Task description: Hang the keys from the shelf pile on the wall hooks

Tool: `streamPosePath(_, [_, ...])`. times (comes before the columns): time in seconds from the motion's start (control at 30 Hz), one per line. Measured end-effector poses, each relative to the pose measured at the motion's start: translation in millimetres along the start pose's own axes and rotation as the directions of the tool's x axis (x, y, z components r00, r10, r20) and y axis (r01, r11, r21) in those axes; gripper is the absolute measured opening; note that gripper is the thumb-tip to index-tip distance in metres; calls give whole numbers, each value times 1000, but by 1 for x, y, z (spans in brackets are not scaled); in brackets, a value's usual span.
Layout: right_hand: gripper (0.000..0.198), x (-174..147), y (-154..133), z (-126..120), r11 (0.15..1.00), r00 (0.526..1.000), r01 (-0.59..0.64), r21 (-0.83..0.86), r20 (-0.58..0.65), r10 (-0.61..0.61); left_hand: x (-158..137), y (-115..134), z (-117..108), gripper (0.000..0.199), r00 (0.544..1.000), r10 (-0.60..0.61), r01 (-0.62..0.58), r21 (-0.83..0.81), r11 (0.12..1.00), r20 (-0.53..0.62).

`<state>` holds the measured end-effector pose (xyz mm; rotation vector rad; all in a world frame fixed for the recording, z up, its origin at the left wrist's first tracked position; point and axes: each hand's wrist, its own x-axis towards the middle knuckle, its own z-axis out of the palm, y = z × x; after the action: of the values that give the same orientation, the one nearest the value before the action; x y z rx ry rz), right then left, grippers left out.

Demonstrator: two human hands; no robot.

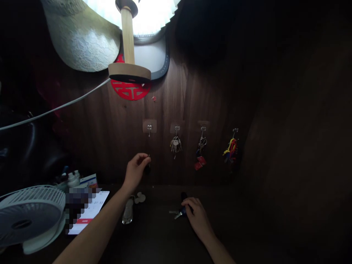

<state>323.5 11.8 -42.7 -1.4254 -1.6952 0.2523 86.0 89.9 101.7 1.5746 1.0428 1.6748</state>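
Observation:
My left hand (137, 167) is raised in front of the wall, fingertips pinched together on a small dark object (147, 169) that dangles beneath them. Its details are lost in the dim light. Just above that hand is the leftmost wall hook (149, 127). Low on the dark surface, my right hand (195, 214) has its fingers closed on a set of keys (180, 212) with a blue part and metal blades pointing left. Between the two arms lies a silvery, elongated object (128, 212) with a pale rounded charm (140, 198) beside it.
Other hooks carry a bunch of keys (176, 145), keys with red tags (200, 162) and a bundle with yellow and red cords (231, 150). A lit lamp (128, 36) hangs overhead, its white cable (68, 105) running left. A fan (30, 216) and phone (95, 209) are at left.

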Motion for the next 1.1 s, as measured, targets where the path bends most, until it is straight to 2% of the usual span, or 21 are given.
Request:
streamPosePath(0.2, [24, 0, 1, 0, 1000, 1000, 5, 12, 7, -5, 42, 26, 11, 22, 991, 43, -61, -140, 988, -130])
streamPosePath(0.43, [25, 0, 1, 0, 1000, 1000, -5, 10, 10, 5, 64, 21, 21, 23, 977, 50, -91, -193, 977, -206])
streamPosePath(0.83, [25, 1, 1, 0, 1000, 1000, -17, 18, 6, 17, 67, -2, 25, 21, 970, 58, -80, -87, 993, -234])
streamPosePath(1.1, [23, 2, -3, -3, 994, 994, -98, 53, -40, 100, 45, -29, 19, 24, 973, 3, -5, -8, 1000, -230])
